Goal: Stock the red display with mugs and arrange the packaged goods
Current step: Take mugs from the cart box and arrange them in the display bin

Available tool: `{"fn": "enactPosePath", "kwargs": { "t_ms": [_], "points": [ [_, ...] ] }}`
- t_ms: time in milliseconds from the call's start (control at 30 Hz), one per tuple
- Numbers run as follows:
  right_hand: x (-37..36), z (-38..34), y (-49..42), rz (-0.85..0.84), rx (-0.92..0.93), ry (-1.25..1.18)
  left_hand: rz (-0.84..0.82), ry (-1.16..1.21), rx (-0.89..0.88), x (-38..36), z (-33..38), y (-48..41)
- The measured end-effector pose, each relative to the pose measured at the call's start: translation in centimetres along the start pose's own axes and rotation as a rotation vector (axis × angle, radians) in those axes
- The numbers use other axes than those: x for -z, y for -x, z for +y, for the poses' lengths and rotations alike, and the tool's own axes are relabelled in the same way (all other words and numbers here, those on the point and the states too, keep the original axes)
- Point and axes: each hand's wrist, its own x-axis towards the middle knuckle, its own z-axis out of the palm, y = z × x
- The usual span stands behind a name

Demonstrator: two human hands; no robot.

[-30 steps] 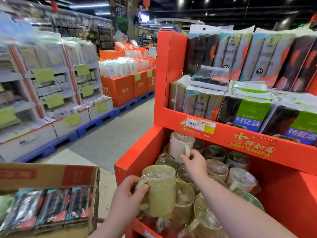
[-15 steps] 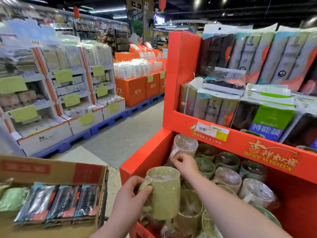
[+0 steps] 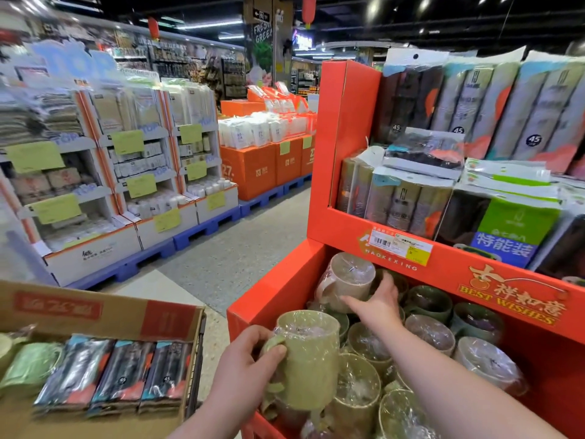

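Here, one red display [image 3: 285,289] is holding packaged goods [image 3: 411,201] above and at least eight wrapped mugs [image 3: 430,334] below. One cardboard box [image 3: 95,312] is carrying three packs [image 3: 120,378]. The left hand [image 3: 240,365] is gripping one green mug [image 3: 307,359] by its handle over the lower bin, and the right hand [image 3: 376,302] is clasping one pale mug [image 3: 348,280].

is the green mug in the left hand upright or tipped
Upright: left hand holds the green mug by its handle, wrapped mouth facing up.
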Motion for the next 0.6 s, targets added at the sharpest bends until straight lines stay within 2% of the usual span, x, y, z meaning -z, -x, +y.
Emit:
{"fn": "enactPosePath", "kwargs": {
  "t_ms": [100, 267, 433, 600],
  "points": [
    [-0.8, -0.2, -1.1, -0.109, -0.003, -0.088, 0.002, -0.010, 0.009, -0.1, 0.0, -0.1],
    [-0.3, -1.4, -2.5, -0.076, 0.017, -0.051, 0.025, -0.014, -0.003, -0.3, 0.2, 0.1],
    [-0.7, -1.6, -3.3, -0.194, 0.026, -0.016, 0.035, -0.010, 0.002, -0.4, 0.2, 0.2],
    [-0.9, -1.4, -3.7, -0.220, 0.019, 0.045, 0.039, -0.031, -0.009, -0.6, 0.6, 0.2]
  ]
}}
